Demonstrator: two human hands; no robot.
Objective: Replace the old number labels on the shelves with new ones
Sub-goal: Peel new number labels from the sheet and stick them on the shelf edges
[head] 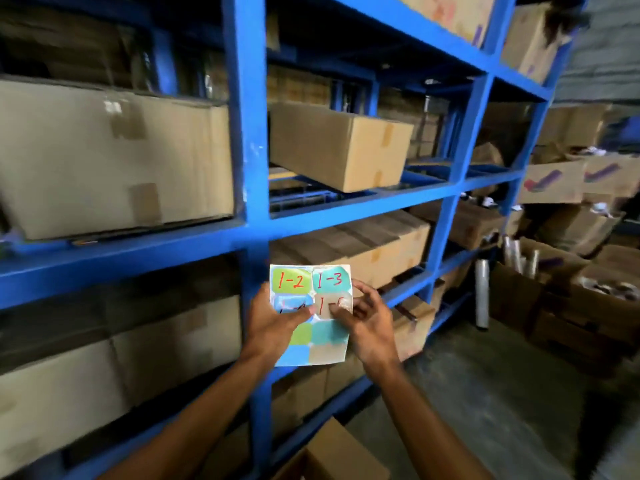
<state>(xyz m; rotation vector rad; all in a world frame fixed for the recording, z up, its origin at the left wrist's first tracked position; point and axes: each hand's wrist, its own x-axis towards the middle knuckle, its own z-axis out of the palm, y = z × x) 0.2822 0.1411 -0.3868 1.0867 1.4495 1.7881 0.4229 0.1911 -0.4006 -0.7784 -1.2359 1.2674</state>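
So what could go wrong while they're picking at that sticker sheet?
The right hand picks at the beige label while the left hand pinches the sheet; the sticker could tear or curl onto itself. The left thumb covers the blue label, whose ink might smudge.

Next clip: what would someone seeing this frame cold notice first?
The eye lands on the sticker sheet at centre bottom, its coloured labels hand-numbered in red, 1-2 and 1-3 readable on top. The left hand holds its left edge while the right hand pinches at the beige label in the second row. Behind them stands the bright blue shelving, loaded with cardboard boxes.
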